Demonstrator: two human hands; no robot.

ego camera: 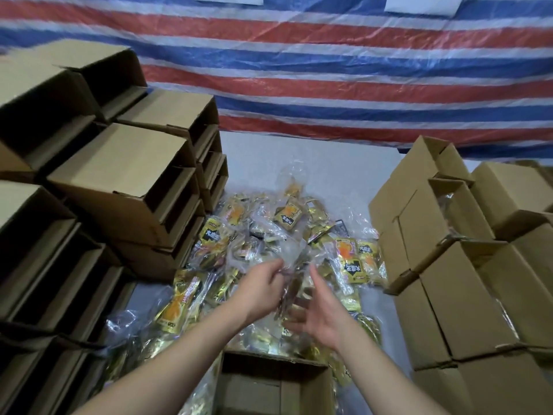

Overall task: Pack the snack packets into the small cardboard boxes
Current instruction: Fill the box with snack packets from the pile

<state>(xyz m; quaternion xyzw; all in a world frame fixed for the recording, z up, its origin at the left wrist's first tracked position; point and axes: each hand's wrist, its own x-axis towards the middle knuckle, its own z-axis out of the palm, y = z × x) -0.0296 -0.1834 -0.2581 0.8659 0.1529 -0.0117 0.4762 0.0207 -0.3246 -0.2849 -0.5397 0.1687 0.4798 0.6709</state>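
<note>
A heap of yellow-and-gold snack packets in clear wrappers lies on the white table in front of me. My left hand grips a clear-wrapped packet held above the heap. My right hand is beside it with fingers spread, its fingertips near the packet; the motion blur hides whether they touch. An open small cardboard box stands right below my hands at the near edge, and its inside looks empty.
Stacks of empty cardboard boxes lying on their sides rise on the left. Filled boxes with raised flaps are stacked on the right. A red, white and blue striped tarp hangs behind the table.
</note>
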